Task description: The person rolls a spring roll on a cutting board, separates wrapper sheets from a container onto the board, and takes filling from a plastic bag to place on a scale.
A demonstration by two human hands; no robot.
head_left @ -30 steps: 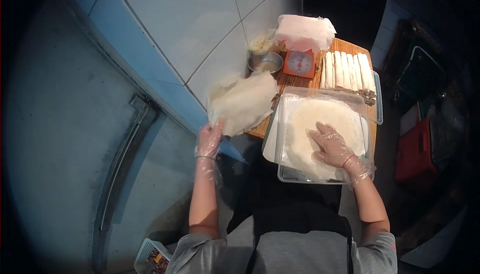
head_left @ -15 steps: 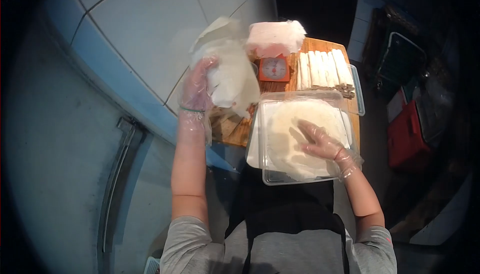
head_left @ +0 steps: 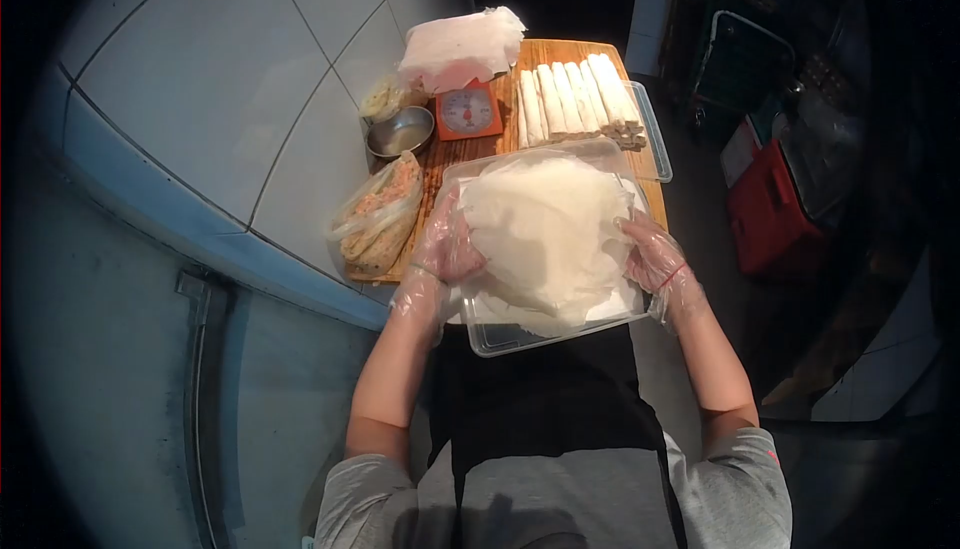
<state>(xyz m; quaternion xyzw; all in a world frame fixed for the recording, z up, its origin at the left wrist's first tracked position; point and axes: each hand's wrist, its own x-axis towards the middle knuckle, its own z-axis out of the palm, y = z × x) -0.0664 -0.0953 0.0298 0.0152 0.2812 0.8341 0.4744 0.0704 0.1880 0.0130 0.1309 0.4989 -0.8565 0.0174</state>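
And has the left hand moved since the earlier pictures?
Yes, rightward: judged against the orange scale, the left hand has gone from well to its left to almost straight below it in the view.

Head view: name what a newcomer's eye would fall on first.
Probably the pale, thin sheet between the left hand and right hand, over the clear plastic tray. Then the orange-red scale beyond it on the wooden table, with white rolls lined up to its right.

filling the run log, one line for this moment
left grip: at left edge of pale sheet; right grip: at right edge; sheet: over clear tray; pale rolls: beyond tray
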